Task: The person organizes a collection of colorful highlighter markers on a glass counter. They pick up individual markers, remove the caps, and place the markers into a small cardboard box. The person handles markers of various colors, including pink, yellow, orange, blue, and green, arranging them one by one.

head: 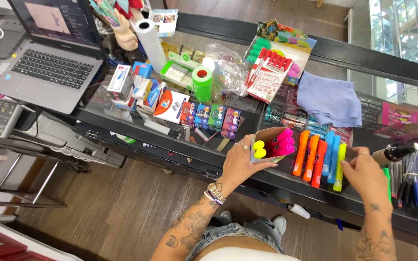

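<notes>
The left hand [240, 162] is gripping a small cardboard box [267, 141] holding pink and yellow highlighters. Just right of the box, loose orange, blue and yellow highlighters [318, 159] are lying in a row on the glass counter [247, 111], the right hand [364, 171] pinching the yellow one.

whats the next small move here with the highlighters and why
Probably the right hand lifts the yellow-green highlighter at the near end of the loose row on the glass counter and carries it to the small cardboard box in the left hand; the box already holds pink and yellow ones.
</notes>
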